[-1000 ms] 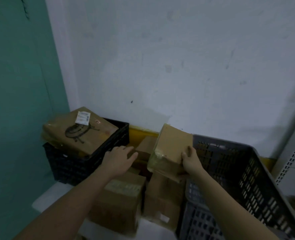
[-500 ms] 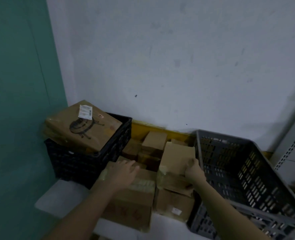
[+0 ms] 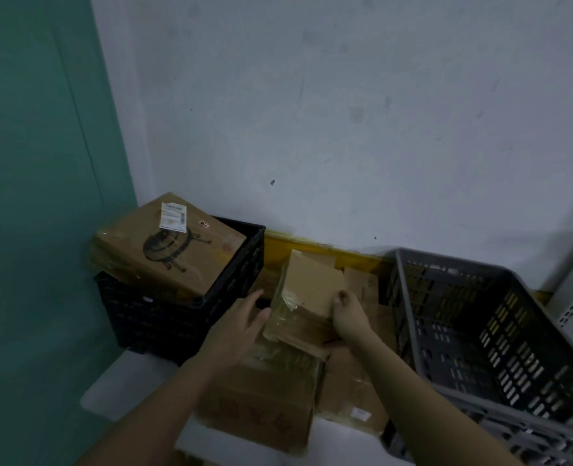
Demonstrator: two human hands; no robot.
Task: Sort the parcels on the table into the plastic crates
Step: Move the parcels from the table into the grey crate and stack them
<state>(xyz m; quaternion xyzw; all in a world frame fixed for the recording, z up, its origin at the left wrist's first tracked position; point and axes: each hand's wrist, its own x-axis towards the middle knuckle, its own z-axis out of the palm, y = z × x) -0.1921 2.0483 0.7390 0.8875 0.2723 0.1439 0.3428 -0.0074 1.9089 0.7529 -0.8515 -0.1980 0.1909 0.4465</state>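
The flat cardboard parcel (image 3: pixel 308 297) is held above the boxes between the crates, long axis running near-to-far, far end tilted up. Right hand (image 3: pixel 349 314) pinches its right edge; left hand (image 3: pixel 241 322), fingers spread, touches its left edge. Dim light obscures its tape.

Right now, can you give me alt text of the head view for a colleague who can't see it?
The right hand grips a small tilted cardboard parcel above a pile of boxes on a white table, with the open left hand at its left side. A black crate holding a large box stands left; an empty grey crate stands right.
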